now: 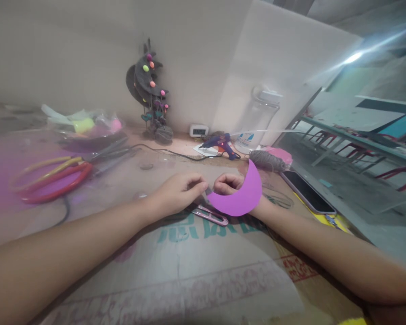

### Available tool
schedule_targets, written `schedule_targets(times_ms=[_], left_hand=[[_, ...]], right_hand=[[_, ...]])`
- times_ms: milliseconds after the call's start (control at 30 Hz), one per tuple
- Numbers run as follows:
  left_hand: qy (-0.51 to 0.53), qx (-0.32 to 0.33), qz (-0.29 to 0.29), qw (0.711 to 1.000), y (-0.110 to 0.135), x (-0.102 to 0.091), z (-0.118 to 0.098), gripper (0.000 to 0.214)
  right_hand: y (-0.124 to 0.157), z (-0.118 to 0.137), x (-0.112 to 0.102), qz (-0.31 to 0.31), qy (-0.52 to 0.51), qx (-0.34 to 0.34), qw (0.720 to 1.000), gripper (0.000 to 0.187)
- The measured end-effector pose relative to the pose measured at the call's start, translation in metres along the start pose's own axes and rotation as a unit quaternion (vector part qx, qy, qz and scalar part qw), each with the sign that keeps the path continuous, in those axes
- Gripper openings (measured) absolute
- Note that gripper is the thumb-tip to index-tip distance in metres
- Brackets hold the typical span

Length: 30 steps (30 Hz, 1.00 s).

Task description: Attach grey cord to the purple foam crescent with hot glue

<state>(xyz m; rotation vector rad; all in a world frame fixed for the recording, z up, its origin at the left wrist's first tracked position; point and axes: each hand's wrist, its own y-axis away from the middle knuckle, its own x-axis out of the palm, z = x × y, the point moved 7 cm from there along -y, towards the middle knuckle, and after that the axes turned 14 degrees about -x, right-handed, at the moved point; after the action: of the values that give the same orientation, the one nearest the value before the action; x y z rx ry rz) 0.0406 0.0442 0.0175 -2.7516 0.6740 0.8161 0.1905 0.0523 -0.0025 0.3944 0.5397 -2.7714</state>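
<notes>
A purple crescent cutout (238, 201) is held up in front of me, one point toward the left and the other upward. My left hand (181, 193) is closed in a pinch, thumb and finger at the cutout's left point. Behind the cutout, my right hand (230, 181) has its fingers curled in; the crescent hides part of it and its wrist, so what those fingers grip cannot be made out. Under the hands lies a pink utility knife (211, 215) on a printed sheet (189, 271).
Scissors (57, 178) and a plastic-wrapped bundle (88, 126) lie left. At the back stand a dark crescent ornament (144, 85), a small clock (199, 131), a blue glue gun (221, 143) and a clear bottle (257, 119). Grey yarn (268, 161) and a phone (307, 190) are right.
</notes>
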Motion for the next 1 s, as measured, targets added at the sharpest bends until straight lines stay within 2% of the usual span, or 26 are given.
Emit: schedule_targets(times_ms=[200, 333, 433, 533, 633, 733, 867, 1000], left_hand=[[-0.002, 0.001, 0.013, 1.000, 0.000, 0.001, 0.000, 0.031], [0.003, -0.007, 0.007, 1.000, -0.001, 0.001, 0.001, 0.031], [0.010, -0.020, -0.043, 0.999, -0.003, -0.007, 0.004, 0.030], [0.022, -0.029, -0.128, 0.991, -0.004, -0.022, 0.006, 0.028], [0.041, -0.034, -0.174, 0.983, -0.003, -0.031, 0.008, 0.027], [0.048, -0.032, -0.176, 0.983, -0.002, -0.032, 0.007, 0.028], [0.028, -0.017, -0.142, 0.989, -0.003, -0.024, 0.006, 0.030], [0.022, 0.004, -0.104, 0.994, -0.004, -0.018, 0.005, 0.035]], right_hand=[[-0.001, -0.002, 0.001, -0.009, -0.001, 0.008, 1.000, 0.037], [-0.002, 0.000, 0.000, 0.005, 0.042, -0.026, 0.999, 0.030], [-0.001, 0.014, -0.001, 0.018, 0.099, -0.086, 0.991, 0.026], [0.003, 0.026, -0.007, -0.019, 0.122, -0.090, 0.988, 0.033], [0.007, 0.036, -0.011, -0.046, 0.103, -0.105, 0.988, 0.016], [0.009, 0.039, -0.007, -0.018, 0.081, -0.121, 0.989, 0.020], [0.009, 0.028, 0.002, 0.036, 0.096, -0.056, 0.993, 0.034], [0.009, 0.023, 0.002, 0.020, 0.090, -0.020, 0.996, 0.042]])
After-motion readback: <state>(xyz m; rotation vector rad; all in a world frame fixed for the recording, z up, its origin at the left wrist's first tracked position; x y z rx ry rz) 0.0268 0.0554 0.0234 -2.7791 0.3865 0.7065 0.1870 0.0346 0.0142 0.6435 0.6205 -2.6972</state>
